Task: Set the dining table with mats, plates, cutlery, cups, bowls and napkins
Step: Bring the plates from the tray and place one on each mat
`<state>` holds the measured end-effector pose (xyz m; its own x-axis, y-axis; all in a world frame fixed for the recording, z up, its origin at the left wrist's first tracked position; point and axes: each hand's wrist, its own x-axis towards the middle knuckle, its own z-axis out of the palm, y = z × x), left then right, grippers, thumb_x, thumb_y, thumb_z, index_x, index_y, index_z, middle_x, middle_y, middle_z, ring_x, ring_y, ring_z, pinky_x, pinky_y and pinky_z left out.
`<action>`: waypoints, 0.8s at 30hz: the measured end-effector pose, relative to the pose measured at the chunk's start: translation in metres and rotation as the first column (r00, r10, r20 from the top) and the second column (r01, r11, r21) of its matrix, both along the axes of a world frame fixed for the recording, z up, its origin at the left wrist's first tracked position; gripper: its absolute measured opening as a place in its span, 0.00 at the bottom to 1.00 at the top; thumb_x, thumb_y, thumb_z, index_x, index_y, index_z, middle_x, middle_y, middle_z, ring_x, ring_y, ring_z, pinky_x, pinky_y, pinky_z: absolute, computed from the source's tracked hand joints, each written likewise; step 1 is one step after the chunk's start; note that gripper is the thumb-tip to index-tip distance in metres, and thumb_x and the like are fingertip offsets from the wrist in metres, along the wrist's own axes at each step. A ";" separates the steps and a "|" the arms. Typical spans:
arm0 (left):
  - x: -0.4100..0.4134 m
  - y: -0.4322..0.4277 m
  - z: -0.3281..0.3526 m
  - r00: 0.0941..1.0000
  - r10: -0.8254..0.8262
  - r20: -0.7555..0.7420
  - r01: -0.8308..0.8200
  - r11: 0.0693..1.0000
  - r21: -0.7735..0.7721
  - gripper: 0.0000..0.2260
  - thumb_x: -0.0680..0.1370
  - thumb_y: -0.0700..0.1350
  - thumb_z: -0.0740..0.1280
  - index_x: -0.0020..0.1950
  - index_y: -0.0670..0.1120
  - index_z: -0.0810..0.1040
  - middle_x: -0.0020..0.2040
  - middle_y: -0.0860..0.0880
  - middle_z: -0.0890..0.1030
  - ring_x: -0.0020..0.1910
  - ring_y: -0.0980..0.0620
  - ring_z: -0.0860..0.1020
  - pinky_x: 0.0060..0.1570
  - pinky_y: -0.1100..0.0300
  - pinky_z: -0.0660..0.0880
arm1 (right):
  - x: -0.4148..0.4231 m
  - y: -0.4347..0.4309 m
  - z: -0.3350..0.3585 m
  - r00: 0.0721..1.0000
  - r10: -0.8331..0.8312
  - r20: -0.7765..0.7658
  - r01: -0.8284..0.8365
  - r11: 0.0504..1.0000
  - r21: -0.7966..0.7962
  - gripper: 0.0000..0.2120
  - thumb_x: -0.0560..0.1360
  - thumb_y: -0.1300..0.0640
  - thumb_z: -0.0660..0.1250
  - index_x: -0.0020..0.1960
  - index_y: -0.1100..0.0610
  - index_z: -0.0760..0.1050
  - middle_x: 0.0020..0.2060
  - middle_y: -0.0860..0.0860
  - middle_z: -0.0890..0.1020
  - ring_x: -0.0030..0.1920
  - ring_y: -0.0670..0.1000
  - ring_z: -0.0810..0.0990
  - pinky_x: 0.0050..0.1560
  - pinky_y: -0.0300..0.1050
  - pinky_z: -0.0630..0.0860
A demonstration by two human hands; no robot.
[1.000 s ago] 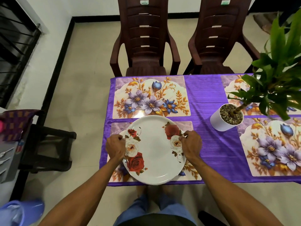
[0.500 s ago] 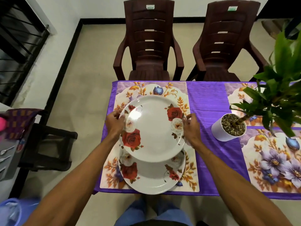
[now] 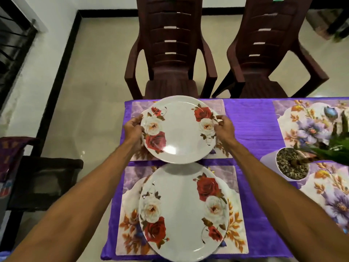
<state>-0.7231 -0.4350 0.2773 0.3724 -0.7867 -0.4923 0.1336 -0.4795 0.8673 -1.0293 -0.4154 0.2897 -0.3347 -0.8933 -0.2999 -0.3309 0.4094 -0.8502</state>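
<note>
A white plate with red and white roses [image 3: 179, 129] is over the far floral mat [image 3: 221, 106] on the purple tablecloth [image 3: 249, 125]. My left hand [image 3: 133, 128] grips its left rim and my right hand [image 3: 223, 127] grips its right rim. Whether the plate touches the mat I cannot tell. A second matching plate [image 3: 184, 210] lies flat on the near floral mat [image 3: 128, 214], between my forearms. Two more floral mats [image 3: 306, 125] lie at the right side of the table.
A white pot with pebbles and a green plant [image 3: 291, 163] stands right of the plates. Two dark brown plastic chairs [image 3: 170, 53] face the table's far edge. A black stool [image 3: 43, 178] stands on the floor at left.
Both hands carried the top plate away from me, off the near plate and over the far mat. The near plate stayed on its mat. My view shifted forward.
</note>
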 end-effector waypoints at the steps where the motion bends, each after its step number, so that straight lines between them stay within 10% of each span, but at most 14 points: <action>1: 0.000 -0.006 -0.005 1.000 -0.009 -0.003 0.009 1.000 0.007 0.14 0.79 0.32 0.63 0.62 0.40 0.80 0.56 0.43 0.84 0.52 0.45 0.84 0.51 0.45 0.82 | 0.001 -0.005 -0.003 1.000 -0.001 -0.003 0.001 1.000 0.018 0.15 0.77 0.67 0.65 0.63 0.59 0.76 0.50 0.50 0.81 0.48 0.50 0.80 0.32 0.25 0.71; 5: 0.001 -0.018 -0.020 0.998 -0.055 0.040 0.054 0.998 0.040 0.13 0.80 0.34 0.64 0.63 0.43 0.81 0.57 0.45 0.84 0.53 0.47 0.84 0.51 0.46 0.82 | 0.002 -0.015 -0.019 1.000 0.011 0.021 -0.012 0.997 0.082 0.22 0.75 0.71 0.64 0.67 0.58 0.75 0.56 0.54 0.83 0.55 0.54 0.83 0.43 0.42 0.82; 24: 0.002 -0.015 -0.026 0.989 -0.133 0.066 0.134 0.991 -0.008 0.21 0.78 0.30 0.64 0.69 0.44 0.76 0.63 0.46 0.80 0.56 0.48 0.81 0.52 0.46 0.82 | 0.007 -0.015 -0.039 0.933 0.127 -0.337 -0.121 0.992 0.040 0.21 0.74 0.66 0.70 0.66 0.60 0.77 0.58 0.60 0.79 0.57 0.60 0.78 0.56 0.60 0.79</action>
<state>-0.7213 -0.4499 0.2515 0.2948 -0.8370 -0.4610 0.0127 -0.4789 0.8778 -1.0224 -0.4308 0.2503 -0.3059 -0.9297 -0.2052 -0.6464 0.3611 -0.6721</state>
